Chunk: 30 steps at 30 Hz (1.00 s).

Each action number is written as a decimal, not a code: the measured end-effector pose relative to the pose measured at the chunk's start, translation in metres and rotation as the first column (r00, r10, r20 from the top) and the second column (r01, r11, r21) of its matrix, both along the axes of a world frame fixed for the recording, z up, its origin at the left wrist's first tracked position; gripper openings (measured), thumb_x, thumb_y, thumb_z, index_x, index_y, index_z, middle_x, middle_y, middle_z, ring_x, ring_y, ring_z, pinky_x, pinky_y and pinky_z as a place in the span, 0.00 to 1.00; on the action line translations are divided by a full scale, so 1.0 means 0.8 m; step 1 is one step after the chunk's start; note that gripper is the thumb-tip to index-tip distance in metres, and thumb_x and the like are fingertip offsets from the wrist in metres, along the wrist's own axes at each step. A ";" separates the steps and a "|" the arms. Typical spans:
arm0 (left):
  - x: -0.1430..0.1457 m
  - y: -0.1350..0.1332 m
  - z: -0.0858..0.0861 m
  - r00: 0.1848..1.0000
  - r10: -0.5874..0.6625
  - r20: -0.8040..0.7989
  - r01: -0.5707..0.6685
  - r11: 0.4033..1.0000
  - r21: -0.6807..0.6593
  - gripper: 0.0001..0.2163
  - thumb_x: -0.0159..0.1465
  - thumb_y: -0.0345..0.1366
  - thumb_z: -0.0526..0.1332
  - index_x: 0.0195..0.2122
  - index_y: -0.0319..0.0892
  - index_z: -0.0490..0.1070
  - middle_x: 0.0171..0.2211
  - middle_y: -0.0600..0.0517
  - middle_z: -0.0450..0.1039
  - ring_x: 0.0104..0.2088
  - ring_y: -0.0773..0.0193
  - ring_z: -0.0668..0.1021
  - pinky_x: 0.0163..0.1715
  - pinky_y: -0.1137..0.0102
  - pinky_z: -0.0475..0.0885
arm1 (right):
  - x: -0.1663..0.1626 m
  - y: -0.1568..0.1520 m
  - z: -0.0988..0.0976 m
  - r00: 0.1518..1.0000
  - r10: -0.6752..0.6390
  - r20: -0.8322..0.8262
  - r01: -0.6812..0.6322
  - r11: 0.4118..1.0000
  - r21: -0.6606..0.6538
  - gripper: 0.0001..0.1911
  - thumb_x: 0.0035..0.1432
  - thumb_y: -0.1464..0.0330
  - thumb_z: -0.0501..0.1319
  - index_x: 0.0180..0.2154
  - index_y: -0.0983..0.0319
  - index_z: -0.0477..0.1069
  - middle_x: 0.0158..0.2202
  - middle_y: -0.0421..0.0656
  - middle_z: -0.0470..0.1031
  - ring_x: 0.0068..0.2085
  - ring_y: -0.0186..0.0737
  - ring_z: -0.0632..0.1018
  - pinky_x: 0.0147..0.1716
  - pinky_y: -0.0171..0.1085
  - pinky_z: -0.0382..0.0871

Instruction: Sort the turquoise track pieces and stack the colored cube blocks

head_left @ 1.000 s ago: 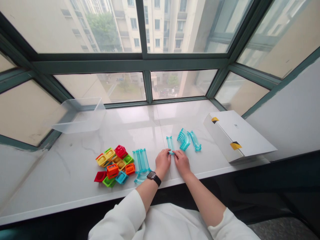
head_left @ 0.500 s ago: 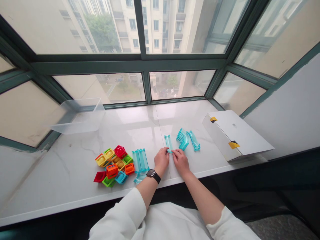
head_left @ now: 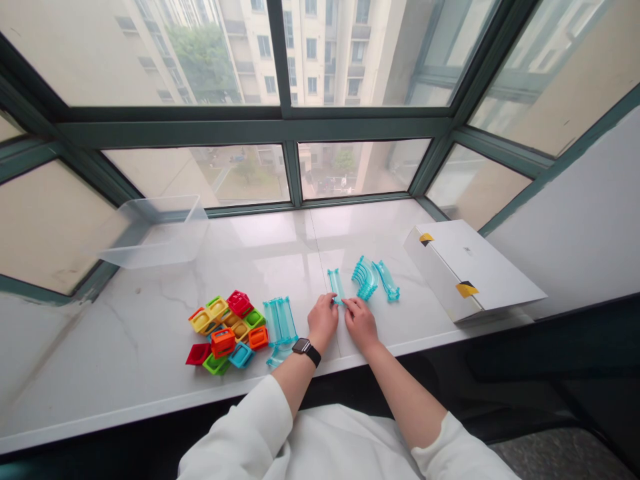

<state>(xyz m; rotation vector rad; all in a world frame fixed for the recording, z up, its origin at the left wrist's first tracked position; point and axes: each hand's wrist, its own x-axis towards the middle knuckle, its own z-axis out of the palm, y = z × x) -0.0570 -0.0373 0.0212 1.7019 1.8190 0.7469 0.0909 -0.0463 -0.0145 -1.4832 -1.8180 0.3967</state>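
A straight, clear blue toy track piece (head_left: 336,283) lies on the sill in front of me, its near end between my two hands. My left hand (head_left: 323,320), below a black watch, grips that end from the left with closed fingers. From the right, my right hand (head_left: 361,323) pinches the same end. Just beyond my right hand are a stack of curved blue track pieces (head_left: 365,277) and another blue track piece (head_left: 388,281). Left of my left wrist lie several straight blue track pieces (head_left: 281,321) and a curved blue piece (head_left: 280,355), partly hidden by my arm.
Colourful toy blocks (head_left: 227,333) are heaped at the left. A clear plastic bin (head_left: 165,250) stands at the back left by the window. On the right is a white box (head_left: 473,267) with yellow-black tabs. The white sill's front edge (head_left: 200,395) runs close to me.
Almost nothing differs. My hands stay at the near end of the track piece; the whole view has shifted very slightly.
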 end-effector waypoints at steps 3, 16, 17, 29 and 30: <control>0.000 0.000 0.001 1.000 0.002 0.009 -0.002 1.000 0.006 0.15 0.70 0.32 0.58 0.56 0.48 0.74 0.52 0.48 0.78 0.50 0.56 0.80 0.47 0.65 0.73 | 0.000 0.000 0.000 1.000 -0.003 0.005 0.003 1.000 -0.006 0.22 0.66 0.73 0.55 0.56 0.57 0.79 0.49 0.49 0.78 0.49 0.48 0.80 0.50 0.45 0.77; -0.002 0.000 -0.002 0.998 0.010 0.060 -0.010 1.000 0.008 0.15 0.70 0.31 0.58 0.56 0.47 0.75 0.52 0.48 0.79 0.51 0.56 0.80 0.49 0.65 0.73 | -0.001 -0.001 0.002 1.000 0.004 0.013 -0.004 1.000 0.003 0.22 0.65 0.74 0.55 0.56 0.56 0.78 0.49 0.48 0.78 0.48 0.47 0.80 0.48 0.44 0.77; -0.003 0.000 -0.002 0.998 0.008 0.067 -0.009 1.000 0.008 0.15 0.70 0.31 0.58 0.56 0.47 0.75 0.52 0.48 0.79 0.51 0.56 0.80 0.49 0.65 0.73 | -0.001 -0.001 0.002 1.000 0.008 0.010 -0.008 1.000 0.007 0.22 0.65 0.74 0.55 0.55 0.56 0.78 0.48 0.48 0.78 0.48 0.47 0.80 0.48 0.44 0.77; -0.005 -0.002 -0.001 0.994 -0.009 0.105 0.008 1.000 0.010 0.15 0.70 0.31 0.58 0.56 0.47 0.75 0.51 0.47 0.78 0.50 0.57 0.80 0.51 0.64 0.73 | 0.001 -0.001 0.001 1.000 0.022 -0.007 -0.022 1.000 0.012 0.21 0.65 0.74 0.55 0.54 0.57 0.79 0.47 0.48 0.78 0.48 0.47 0.80 0.49 0.44 0.77; -0.005 -0.002 -0.001 0.994 -0.012 0.108 0.011 1.000 0.010 0.15 0.70 0.31 0.59 0.56 0.47 0.75 0.51 0.47 0.78 0.50 0.57 0.80 0.52 0.64 0.73 | 0.001 -0.001 0.001 1.000 0.023 -0.007 -0.023 1.000 0.014 0.21 0.65 0.74 0.55 0.54 0.57 0.79 0.47 0.48 0.78 0.48 0.47 0.80 0.49 0.44 0.77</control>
